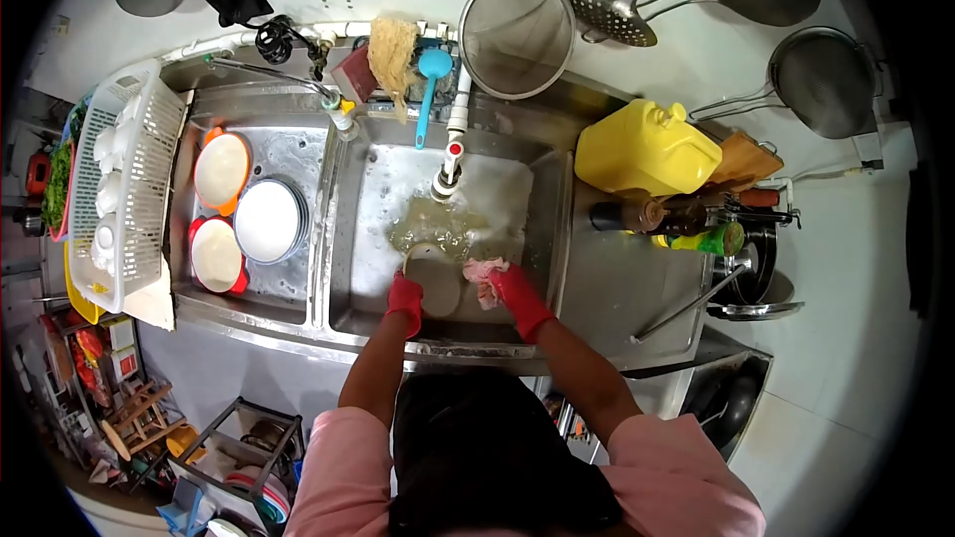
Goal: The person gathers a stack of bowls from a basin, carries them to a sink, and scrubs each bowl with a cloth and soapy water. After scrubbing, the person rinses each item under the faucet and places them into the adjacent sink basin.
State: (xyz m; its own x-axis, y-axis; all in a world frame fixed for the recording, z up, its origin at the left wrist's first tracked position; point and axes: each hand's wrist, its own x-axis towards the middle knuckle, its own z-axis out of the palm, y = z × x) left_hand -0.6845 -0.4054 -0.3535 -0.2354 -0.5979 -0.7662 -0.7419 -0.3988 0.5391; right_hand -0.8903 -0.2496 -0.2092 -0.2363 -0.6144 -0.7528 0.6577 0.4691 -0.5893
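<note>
My left hand (405,296), in a red rubber glove, grips the left edge of a round plate (434,283) in the right sink basin. The plate is tilted, low over cloudy, sudsy water (438,224). A pink and white cloth (484,278) is bunched in my right hand (517,295), also red-gloved, just right of the plate. The cloth appears apart from the plate's face. Above the water hangs a white faucet pipe (448,177) with a red dot.
The left basin holds a stack of plates (269,221) and two handled dishes (221,171). A white basket (124,189) of cups stands far left. On the right ledge are a yellow jug (642,149) and bottles (686,216). Strainers (517,35) hang behind.
</note>
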